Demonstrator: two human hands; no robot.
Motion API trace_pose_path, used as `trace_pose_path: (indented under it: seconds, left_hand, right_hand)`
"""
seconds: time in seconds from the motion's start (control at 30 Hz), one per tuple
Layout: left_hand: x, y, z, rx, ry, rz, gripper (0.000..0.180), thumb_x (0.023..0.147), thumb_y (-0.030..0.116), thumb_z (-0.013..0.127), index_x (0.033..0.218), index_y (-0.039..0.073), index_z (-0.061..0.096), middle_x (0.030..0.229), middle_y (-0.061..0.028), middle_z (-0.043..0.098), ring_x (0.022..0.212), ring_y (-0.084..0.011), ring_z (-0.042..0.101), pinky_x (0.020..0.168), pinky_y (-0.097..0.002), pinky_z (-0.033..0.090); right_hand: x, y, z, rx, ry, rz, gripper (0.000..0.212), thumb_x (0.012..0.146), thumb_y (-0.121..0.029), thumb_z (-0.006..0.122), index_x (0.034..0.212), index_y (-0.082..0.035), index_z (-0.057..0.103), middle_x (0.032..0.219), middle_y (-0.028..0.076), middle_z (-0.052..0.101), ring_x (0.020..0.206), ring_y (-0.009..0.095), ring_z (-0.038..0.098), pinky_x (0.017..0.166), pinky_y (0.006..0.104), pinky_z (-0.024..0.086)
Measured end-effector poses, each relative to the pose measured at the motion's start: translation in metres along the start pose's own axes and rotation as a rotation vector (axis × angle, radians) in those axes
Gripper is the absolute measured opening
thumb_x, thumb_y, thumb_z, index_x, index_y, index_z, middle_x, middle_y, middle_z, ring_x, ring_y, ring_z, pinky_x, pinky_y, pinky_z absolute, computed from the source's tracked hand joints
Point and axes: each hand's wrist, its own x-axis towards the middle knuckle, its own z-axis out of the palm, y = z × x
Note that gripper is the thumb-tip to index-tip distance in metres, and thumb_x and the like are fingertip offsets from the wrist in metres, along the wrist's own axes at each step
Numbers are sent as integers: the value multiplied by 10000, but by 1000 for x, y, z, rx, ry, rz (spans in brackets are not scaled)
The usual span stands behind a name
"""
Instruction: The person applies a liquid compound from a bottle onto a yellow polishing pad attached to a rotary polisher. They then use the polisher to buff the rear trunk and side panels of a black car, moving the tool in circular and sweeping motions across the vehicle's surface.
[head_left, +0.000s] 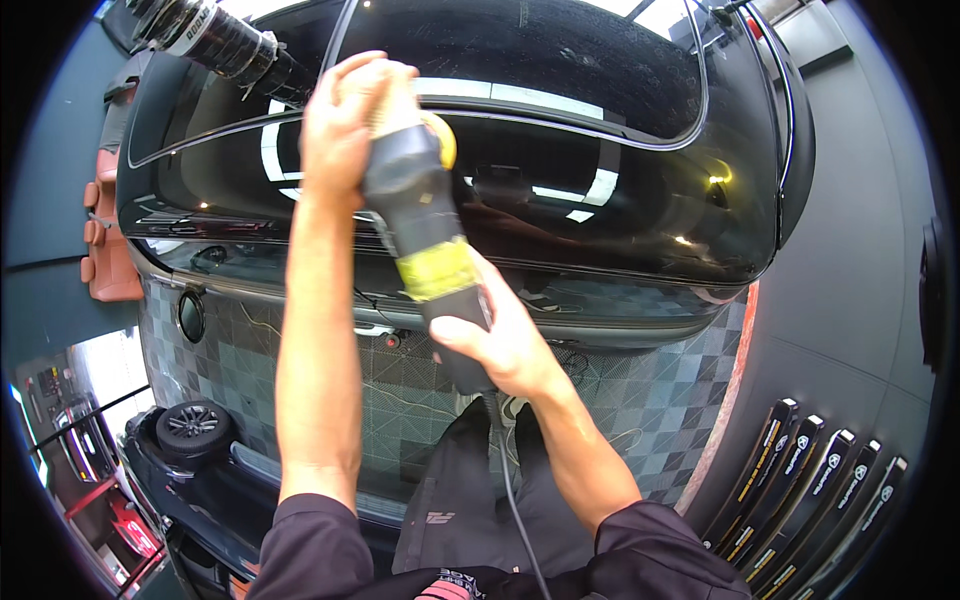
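Observation:
A corded car polisher [412, 190], black with a yellow-green taped band, is in both my hands over the glossy black car [560, 225]. My left hand [340, 125] is closed over its head at the far end. Lower down, my right hand [500, 335] wraps the rear of the body, just behind the taped band. The edge of a yellow polishing pad [442, 140] shows to the right of the head, beside the dark panel. Whether the pad touches the panel is hidden. A black power cord [510, 480] runs from the polisher's rear down past my body.
A black cylindrical thing with a pale band [225, 50] juts in at the upper left. Several long black boxes [800, 480] lean at the lower right. A dark car with a wheel [193, 425] is at lower left, reddish-brown seats [110, 245] farther up, and checkered floor [640, 400] between.

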Motion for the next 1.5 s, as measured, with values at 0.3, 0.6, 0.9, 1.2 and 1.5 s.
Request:
trace_pose_path:
  seconds: [0.3,0.6,0.9,1.2,1.5]
  left_hand:
    - [12,7,-15,-81,-2,-41,302,1041,193,637,1267,16,543,1146,-217,694,948,-269,723,783,-409,652]
    - [8,-30,88,88,14,25,420,993,220,715,1302,-18,561,1099,-194,742,937,-220,735,815,-331,619]
    - [-16,-70,214,307,-37,127,477,887,351,819,1205,34,661,1080,-132,690,1006,-217,674,894,-371,569]
    - [-7,-64,223,217,-119,-7,435,874,320,800,1169,27,670,1099,-152,699,1024,-246,688,909,-372,558]
    - [9,-31,82,186,-16,75,433,898,287,803,1201,12,659,1092,-121,692,964,-195,689,823,-344,596]
  right_hand:
    - [3,-16,-3,-137,-39,-32,1099,885,-312,800,1662,-10,85,1588,223,411,1450,277,436,1193,372,330]
    - [-46,-38,-50,71,135,6,1071,838,-304,803,1665,-96,153,1320,153,554,1042,218,630,717,349,641]
    - [-119,-51,-109,121,339,-42,998,859,-337,778,1623,-63,199,1078,222,653,742,266,720,652,366,634]
    - [-108,-35,-98,87,413,-131,848,892,-391,761,1515,-28,315,1034,227,655,714,264,722,625,363,636]
    - [-38,-13,-25,100,229,-23,1049,851,-252,804,1666,-107,160,1241,149,588,997,220,648,742,370,640]
